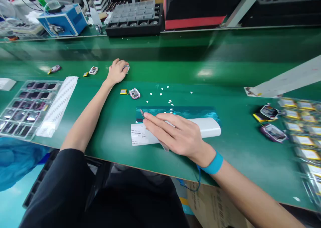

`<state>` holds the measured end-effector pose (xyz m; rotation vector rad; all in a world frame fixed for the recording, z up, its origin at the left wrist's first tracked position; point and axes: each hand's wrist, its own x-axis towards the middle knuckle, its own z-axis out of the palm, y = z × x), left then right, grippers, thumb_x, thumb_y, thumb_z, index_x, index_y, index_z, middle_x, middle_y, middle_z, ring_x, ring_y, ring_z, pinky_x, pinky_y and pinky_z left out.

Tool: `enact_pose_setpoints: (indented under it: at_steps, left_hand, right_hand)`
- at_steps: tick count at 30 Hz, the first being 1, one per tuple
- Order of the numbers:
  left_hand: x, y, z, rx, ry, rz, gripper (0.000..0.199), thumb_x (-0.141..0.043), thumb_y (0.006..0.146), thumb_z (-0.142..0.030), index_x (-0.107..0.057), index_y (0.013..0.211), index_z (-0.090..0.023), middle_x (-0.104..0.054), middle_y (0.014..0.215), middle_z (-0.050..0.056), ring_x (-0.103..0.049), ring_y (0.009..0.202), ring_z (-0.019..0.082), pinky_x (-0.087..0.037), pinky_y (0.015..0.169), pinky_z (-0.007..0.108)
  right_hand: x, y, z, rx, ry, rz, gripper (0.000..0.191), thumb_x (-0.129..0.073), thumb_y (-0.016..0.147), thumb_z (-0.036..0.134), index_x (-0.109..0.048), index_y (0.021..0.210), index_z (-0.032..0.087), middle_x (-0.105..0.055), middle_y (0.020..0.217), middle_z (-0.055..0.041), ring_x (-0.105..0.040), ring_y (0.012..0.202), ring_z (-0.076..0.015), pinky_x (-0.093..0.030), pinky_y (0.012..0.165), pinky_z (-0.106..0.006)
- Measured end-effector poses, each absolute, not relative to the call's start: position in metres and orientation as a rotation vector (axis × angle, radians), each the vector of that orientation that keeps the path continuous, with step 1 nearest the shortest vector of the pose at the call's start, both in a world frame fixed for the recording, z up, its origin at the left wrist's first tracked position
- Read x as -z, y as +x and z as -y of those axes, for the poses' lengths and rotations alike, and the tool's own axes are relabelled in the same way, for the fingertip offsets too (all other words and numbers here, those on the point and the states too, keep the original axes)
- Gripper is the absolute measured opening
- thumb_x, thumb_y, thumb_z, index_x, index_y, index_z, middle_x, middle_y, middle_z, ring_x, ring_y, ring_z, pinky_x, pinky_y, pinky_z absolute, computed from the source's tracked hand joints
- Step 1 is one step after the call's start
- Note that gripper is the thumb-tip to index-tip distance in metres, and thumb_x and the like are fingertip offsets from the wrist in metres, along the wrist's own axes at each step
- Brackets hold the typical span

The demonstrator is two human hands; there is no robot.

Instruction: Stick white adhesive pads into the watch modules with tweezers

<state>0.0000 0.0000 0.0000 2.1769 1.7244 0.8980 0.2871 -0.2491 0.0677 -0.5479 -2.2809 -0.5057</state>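
Left hand [117, 71] curled over small circuit module [126, 67], 11 o'clock on surface [238, 74]. Right hand [175, 132] pinches tweezers [142, 113], flat on white strip [208, 127]. I'd grip module edges, tweezers low.

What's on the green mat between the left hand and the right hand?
Head view: a small purple-edged circuit module with a yellow battery lies between left hand and right hand.

Small part [126, 67] (mostly under left hand [116, 72])
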Motion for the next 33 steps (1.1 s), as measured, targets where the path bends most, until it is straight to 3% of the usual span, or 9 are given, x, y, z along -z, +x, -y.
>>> enact_pose_setpoints:
  at_steps: [5, 8, 9, 12, 14, 16, 21, 25, 33]
  left_hand:
    - [-0.003, -0.008, 0.034, -1.046, 2.133, -1.729, 0.024, -0.077, 0.076, -0.03, -0.063, 0.094, -0.022, -0.072, 0.104, 0.012, -0.062, 0.107, 0.034, -0.043, 0.102, 0.05]
    - [-0.013, -0.008, 0.071, -1.143, 2.144, -1.635, 0.004, -0.064, 0.089, -0.028, -0.062, 0.088, -0.024, -0.075, 0.094, 0.006, -0.067, 0.089, 0.025, -0.048, 0.094, 0.041]
    - [-0.018, -0.005, 0.083, -1.188, 2.155, -1.611, 0.006, -0.06, 0.093, -0.027, -0.062, 0.088, -0.024, -0.075, 0.092, 0.005, -0.068, 0.084, 0.022, -0.048, 0.093, 0.039]
    - [-0.035, 0.018, 0.119, -1.403, 2.069, -1.498, 0.013, -0.053, 0.1, -0.03, -0.059, 0.091, -0.024, -0.075, 0.087, 0.002, -0.065, 0.063, 0.015, -0.051, 0.071, 0.031]
    - [-0.047, 0.044, 0.146, -1.466, 1.909, -1.289, 0.015, -0.05, 0.103, -0.037, -0.056, 0.097, -0.024, -0.07, 0.072, -0.001, -0.053, 0.043, 0.01, -0.041, 0.046, 0.026]
    - [-0.056, 0.071, 0.176, -1.364, 1.706, -1.124, 0.02, -0.049, 0.104, -0.043, -0.054, 0.101, -0.024, -0.058, 0.057, -0.007, -0.042, 0.032, 0.008, -0.028, 0.034, 0.023]
    - [-0.064, 0.105, 0.243, -1.081, 1.382, -0.869, 0.02, -0.049, 0.105, -0.04, -0.056, 0.104, -0.021, -0.047, 0.064, -0.006, -0.04, 0.036, 0.005, -0.028, 0.031, 0.018]
    - [-0.059, 0.099, 0.254, -0.978, 1.362, -0.719, 0.017, -0.053, 0.103, -0.032, -0.052, 0.118, -0.022, -0.051, 0.07, -0.006, -0.044, 0.038, 0.004, -0.035, 0.036, 0.017]
    - [-0.056, 0.095, 0.249, -1.058, 1.498, -0.812, 0.01, -0.051, 0.102, -0.023, -0.054, 0.111, -0.019, -0.05, 0.056, -0.009, -0.048, 0.04, 0.007, -0.039, 0.042, 0.019]
  right_hand:
    - [-0.066, 0.289, 0.248, 0.399, -0.611, 2.296, 0.02, -0.062, 0.093, 0.006, -0.069, 0.11, 0.012, -0.074, 0.122, -0.0089, -0.07, 0.106, -0.0249, -0.062, 0.074, -0.035]
    - [-0.063, 0.29, 0.248, 0.141, -0.596, 2.228, 0.022, -0.053, 0.092, 0.0, -0.062, 0.109, 0.011, -0.073, 0.121, -0.0167, -0.068, 0.11, -0.0259, -0.063, 0.077, -0.037]
    - [-0.063, 0.289, 0.248, 0.054, -0.577, 2.188, 0.025, -0.05, 0.091, -0.002, -0.06, 0.11, 0.011, -0.073, 0.118, -0.0182, -0.068, 0.109, -0.0253, -0.063, 0.08, -0.038]
    - [-0.06, 0.287, 0.248, -0.027, -0.521, 2.062, 0.03, -0.045, 0.091, -0.003, -0.057, 0.114, 0.012, -0.074, 0.099, -0.0135, -0.069, 0.093, -0.0215, -0.062, 0.083, -0.042]
    - [-0.059, 0.284, 0.248, 0.026, -0.54, 2.002, 0.032, -0.043, 0.092, -0.002, -0.057, 0.116, 0.013, -0.071, 0.086, -0.0069, -0.065, 0.074, -0.0176, -0.06, 0.072, -0.036]
    - [-0.058, 0.283, 0.249, 0.024, -0.649, 1.982, 0.031, -0.043, 0.094, -0.001, -0.055, 0.119, 0.014, -0.069, 0.083, -0.0034, -0.06, 0.063, -0.0137, -0.053, 0.059, -0.028]
    - [-0.06, 0.282, 0.253, -0.023, -0.895, 2.088, 0.014, -0.055, 0.103, 0.023, -0.053, 0.116, 0.019, -0.074, 0.089, 0.0007, -0.06, 0.054, -0.0076, -0.046, 0.049, -0.022]
    - [-0.062, 0.283, 0.254, 0.106, -0.935, 2.114, 0.003, -0.056, 0.103, 0.021, -0.057, 0.106, 0.02, -0.073, 0.078, 0.0044, -0.06, 0.051, -0.0055, -0.046, 0.05, -0.02]
    - [-0.06, 0.282, 0.252, 0.086, -0.917, 2.092, 0.02, -0.066, 0.094, 0.007, -0.063, 0.109, 0.02, -0.078, 0.085, 0.0008, -0.068, 0.058, -0.0076, -0.049, 0.051, -0.021]
